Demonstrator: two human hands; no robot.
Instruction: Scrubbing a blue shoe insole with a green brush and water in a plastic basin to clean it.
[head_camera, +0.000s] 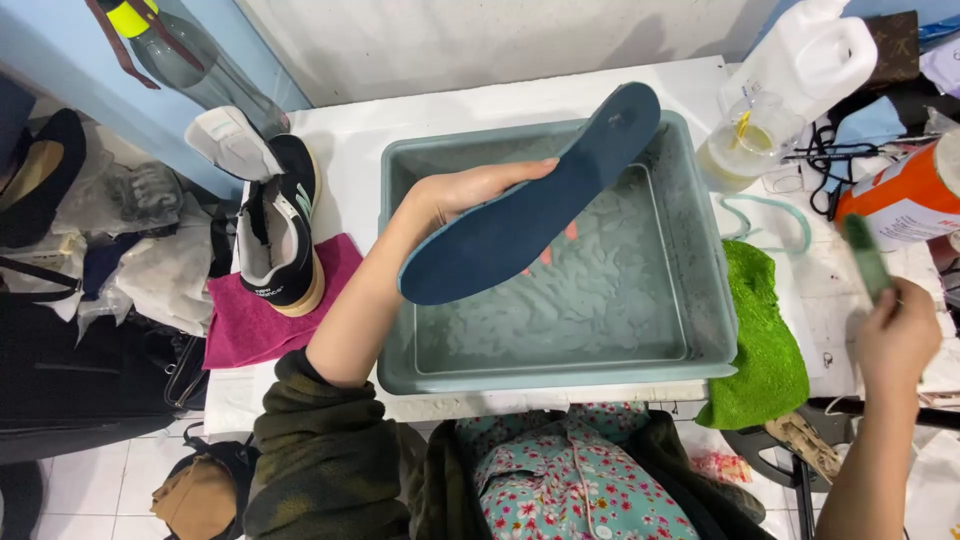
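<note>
My left hand (455, 195) holds a dark blue shoe insole (530, 200) flat-side up over a grey plastic basin (700, 330) of cloudy water. The thumb lies on the insole's near edge and fingertips show underneath. My right hand (895, 335) is off to the right of the basin, gripping a green-handled brush (867, 258) that points upward and looks blurred.
A black sneaker (285, 225) lies on a pink cloth (245, 335) left of the basin, with a grey insole (230, 140) above it. A green towel (765, 340) sits right of the basin. A white jug (810, 55), a clear cup (740, 145) and an orange container (905, 195) stand at back right.
</note>
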